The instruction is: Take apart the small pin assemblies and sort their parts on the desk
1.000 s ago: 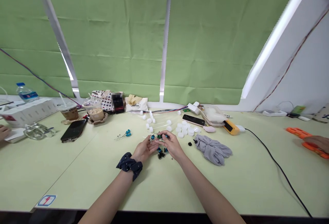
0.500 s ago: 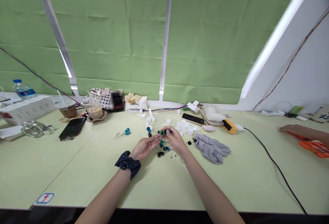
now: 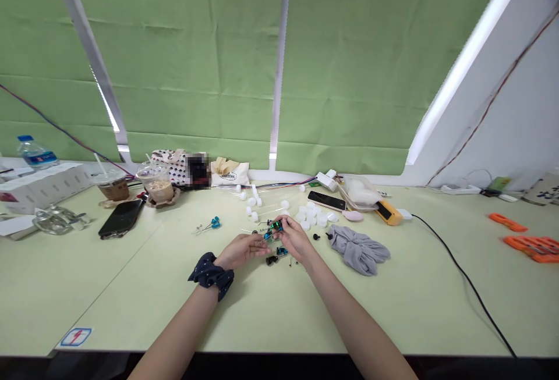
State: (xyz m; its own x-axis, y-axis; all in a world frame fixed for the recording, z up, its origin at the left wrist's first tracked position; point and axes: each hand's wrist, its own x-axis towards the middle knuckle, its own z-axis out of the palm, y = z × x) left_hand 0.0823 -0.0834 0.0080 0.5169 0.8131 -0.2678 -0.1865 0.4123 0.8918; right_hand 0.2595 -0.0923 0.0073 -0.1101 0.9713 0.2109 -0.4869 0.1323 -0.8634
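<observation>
Pinching a small shiny green piece in our right hand, we hold it above the middle of the worktop. Our left hand, a dark scrunchie around its wrist, grips a blue piece with thin metal leads just beside the green one; the finer contact is too small for us to make out. Just below our hands lie black and blue pieces. Farther left we see a blue cluster with thin leads; to the right, white caps, a phone and a knotted grey cloth.
</observation>
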